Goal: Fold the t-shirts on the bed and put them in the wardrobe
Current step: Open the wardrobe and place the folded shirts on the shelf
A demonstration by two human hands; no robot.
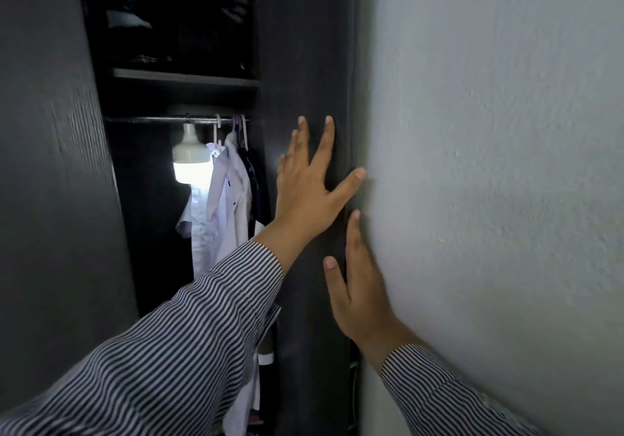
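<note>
Nearest, at 7 o'clock, a striped sleeve (162,351) is seen reaching up toward the centre, and a second striped cuff (435,388) enters at 5 o'clock. The right hand (358,293) is laid flat at about 5 o'clock from centre, fingers straight and holding nothing, against the edge of the dark wardrobe door (304,64) just beside the grey wall (489,131). Slightly farther, near the centre, the left hand (310,185) is spread wide and pressed on the same door panel, nothing gripped. The wardrobe (179,91) is open at 10 o'clock: a rail (162,120) carries a lit hanging lamp (190,162), and white shirts (219,199) and darker garments are hung on hangers just to its right. Above, at 11 o'clock, a shelf (185,81) is seen with dim items on it that cannot be made out; folded t-shirts cannot be told apart there
</note>
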